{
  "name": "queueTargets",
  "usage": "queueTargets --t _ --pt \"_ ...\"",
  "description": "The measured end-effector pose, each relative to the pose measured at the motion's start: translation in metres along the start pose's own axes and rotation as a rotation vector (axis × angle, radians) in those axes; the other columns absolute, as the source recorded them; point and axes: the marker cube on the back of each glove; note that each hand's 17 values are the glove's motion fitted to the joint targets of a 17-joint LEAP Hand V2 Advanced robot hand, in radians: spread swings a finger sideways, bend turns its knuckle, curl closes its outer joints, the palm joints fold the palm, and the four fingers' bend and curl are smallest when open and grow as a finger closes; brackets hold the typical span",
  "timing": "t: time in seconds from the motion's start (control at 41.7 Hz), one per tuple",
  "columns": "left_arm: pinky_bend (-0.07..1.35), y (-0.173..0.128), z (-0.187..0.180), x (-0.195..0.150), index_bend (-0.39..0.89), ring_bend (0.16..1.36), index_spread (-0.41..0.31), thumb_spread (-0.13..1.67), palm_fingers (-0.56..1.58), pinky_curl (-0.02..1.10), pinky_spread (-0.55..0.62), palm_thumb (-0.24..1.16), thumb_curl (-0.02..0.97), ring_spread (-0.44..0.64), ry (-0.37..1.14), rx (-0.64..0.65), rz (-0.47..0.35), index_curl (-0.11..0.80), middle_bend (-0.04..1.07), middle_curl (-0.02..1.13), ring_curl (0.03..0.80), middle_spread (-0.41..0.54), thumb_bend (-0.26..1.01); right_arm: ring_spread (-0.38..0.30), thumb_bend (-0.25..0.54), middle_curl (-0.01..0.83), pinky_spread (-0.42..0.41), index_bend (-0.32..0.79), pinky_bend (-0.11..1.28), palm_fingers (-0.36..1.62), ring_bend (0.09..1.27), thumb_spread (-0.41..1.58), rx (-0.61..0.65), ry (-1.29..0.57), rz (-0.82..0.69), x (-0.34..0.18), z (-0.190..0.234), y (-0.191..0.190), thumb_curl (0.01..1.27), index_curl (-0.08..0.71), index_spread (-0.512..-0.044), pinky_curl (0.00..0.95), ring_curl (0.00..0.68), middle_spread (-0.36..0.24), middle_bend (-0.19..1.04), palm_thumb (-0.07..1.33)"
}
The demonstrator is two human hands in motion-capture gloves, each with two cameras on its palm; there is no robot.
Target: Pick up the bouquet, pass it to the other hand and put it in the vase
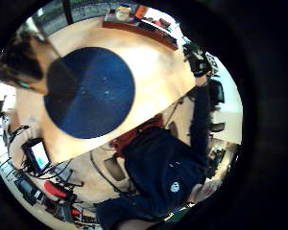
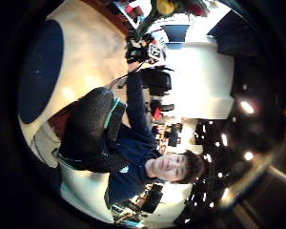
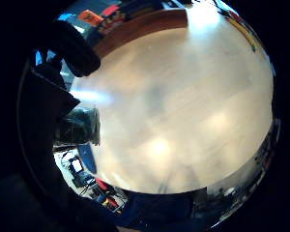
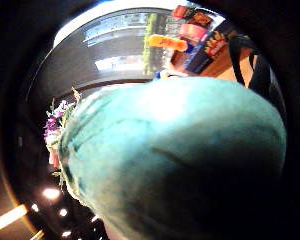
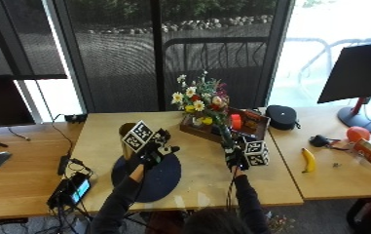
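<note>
- From above, my right hand [image 5: 235, 158] grips the bouquet [image 5: 203, 102] by its stems, upright above the desk [image 5: 263, 175]; my right thumb-side palm view shows only green wrap [image 4: 175, 160] close up.
- My left hand [image 5: 151, 148] hovers with fingers spread, holding nothing, over the round blue mat [image 5: 153, 180], beside the vase [image 5: 128, 139].
- A wooden tray [image 5: 243, 122] sits behind the bouquet; dark windows stand beyond.
</note>
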Motion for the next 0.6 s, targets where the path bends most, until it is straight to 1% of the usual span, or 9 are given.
queueTargets --t 0.048,0.168,0.192,0.264,0.383,0.407,0.431,0.455,0.599 --pt "0.45 -0.004 0.0 0.009 0.11 0.6 0.067 1.16 0.17 0.37 0.34 0.37 0.308 0.3 0.093 0.019 -0.002 0.254 0.18 0.35 0.293 0.216 -0.02 -0.242 -0.018 0.609 -0.259 0.32 0.38 1.27 0.61 1.04 -0.094 -0.069 0.054 -0.015 -0.002 0.015 0.3 0.564 -0.242 0.448 0.517 -0.212 0.58 0.84" --pt "0.47 -0.02 -0.001 0.028 0.11 0.58 0.097 1.13 0.17 0.37 0.35 0.39 0.317 0.34 0.35 0.091 -0.026 0.248 0.21 0.36 0.286 0.227 -0.02 -0.242 -0.017 0.612 -0.259 0.32 0.39 1.27 0.61 1.04 -0.207 -0.216 -0.012 -0.049 0.001 0.041 0.3 0.571 -0.243 0.456 0.519 -0.212 0.58 0.86" --pt "0.51 -0.025 0.0 0.03 0.1 0.56 0.109 1.12 0.19 0.38 0.37 0.4 0.323 0.35 0.395 0.095 -0.029 0.243 0.23 0.37 0.279 0.22 -0.01 -0.241 -0.013 0.612 -0.259 0.31 0.39 1.27 0.61 1.03 -0.235 -0.243 -0.025 -0.056 0.003 0.048 0.3 0.573 -0.243 0.457 0.521 -0.211 0.58 0.86" --pt "0.56 -0.037 0.002 0.034 0.08 0.57 0.135 1.09 0.19 0.39 0.37 0.43 0.333 0.37 0.487 0.081 -0.023 0.227 0.22 0.37 0.279 0.222 -0.01 -0.241 -0.014 0.614 -0.259 0.31 0.39 1.27 0.61 1.03 -0.307 -0.317 -0.055 -0.076 0.013 0.069 0.3 0.577 -0.243 0.459 0.522 -0.211 0.58 0.87" --pt "0.6 -0.05 0.005 0.039 0.08 0.58 0.157 1.05 0.17 0.4 0.38 0.45 0.339 0.4 0.564 0.065 0.018 0.209 0.23 0.38 0.282 0.232 -0.02 -0.24 -0.015 0.614 -0.266 0.31 0.39 1.27 0.62 1.02 -0.382 -0.403 -0.06 -0.097 0.034 0.097 0.31 0.583 -0.243 0.462 0.523 -0.21 0.58 0.88" --pt "0.6 -0.052 0.006 0.04 0.06 0.59 0.161 1.04 0.18 0.4 0.38 0.44 0.339 0.4 0.572 0.062 0.026 0.202 0.26 0.39 0.283 0.221 -0.03 -0.24 -0.015 0.614 -0.267 0.3 0.4 1.27 0.62 1.02 -0.399 -0.416 -0.062 -0.101 0.038 0.101 0.31 0.583 -0.243 0.463 0.524 -0.212 0.58 0.89" --pt "0.61 -0.054 0.007 0.041 0.08 0.59 0.164 1.04 0.16 0.4 0.39 0.45 0.34 0.4 0.578 0.058 0.031 0.202 0.23 0.38 0.281 0.233 -0.02 -0.24 -0.017 0.614 -0.268 0.31 0.4 1.27 0.62 1.02 -0.416 -0.43 -0.065 -0.104 0.042 0.105 0.31 0.586 -0.243 0.464 0.523 -0.21 0.58 0.88" --pt "0.6 -0.056 0.008 0.042 0.07 0.59 0.166 1.02 0.18 0.4 0.39 0.44 0.339 0.41 0.583 0.051 0.037 0.196 0.27 0.4 0.283 0.218 -0.03 -0.24 -0.016 0.615 -0.268 0.3 0.4 1.28 0.62 1.02 -0.436 -0.444 -0.071 -0.109 0.045 0.11 0.31 0.585 -0.243 0.465 0.523 -0.212 0.58 0.89" --pt "0.62 -0.049 0.017 0.063 0.1 0.61 0.167 0.98 0.17 0.39 0.39 0.46 0.345 0.41 0.534 0.02 0.087 0.189 0.27 0.41 0.287 0.213 -0.02 -0.238 -0.016 0.613 -0.274 0.29 0.41 1.29 0.63 1.01 -0.583 -0.502 -0.087 -0.13 0.074 0.14 0.31 0.591 -0.244 0.467 0.524 -0.217 0.58 0.9"
